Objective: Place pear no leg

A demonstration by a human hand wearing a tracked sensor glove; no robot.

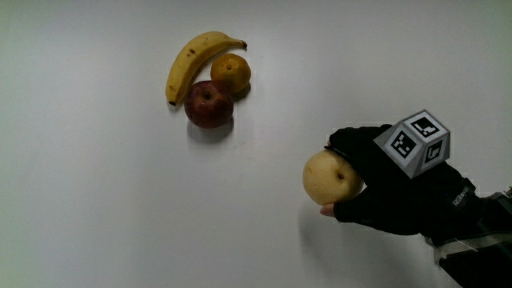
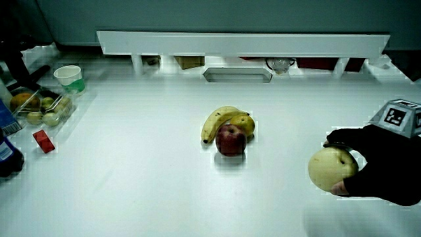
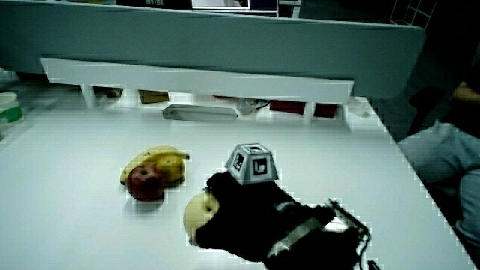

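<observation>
A pale yellow pear [image 1: 326, 176] sits low over the white table [image 1: 96, 200], nearer to the person than the other fruit. The gloved hand [image 1: 384, 188] is curled around it, with the patterned cube [image 1: 418, 142] on its back. Both side views show the pear [image 2: 331, 169] [image 3: 197, 214] in the hand [image 2: 385, 164] [image 3: 240, 210]. I cannot tell whether the pear touches the table. A red apple [image 1: 209, 104], an orange [image 1: 231, 73] and a banana [image 1: 192, 60] lie together as a cluster, farther from the person than the pear.
In a side view, a low white partition [image 2: 243, 45] runs along the table's edge. A clear box of fruit [image 2: 39, 108], a white cup [image 2: 70, 78] and a small red block [image 2: 43, 141] stand near another table edge.
</observation>
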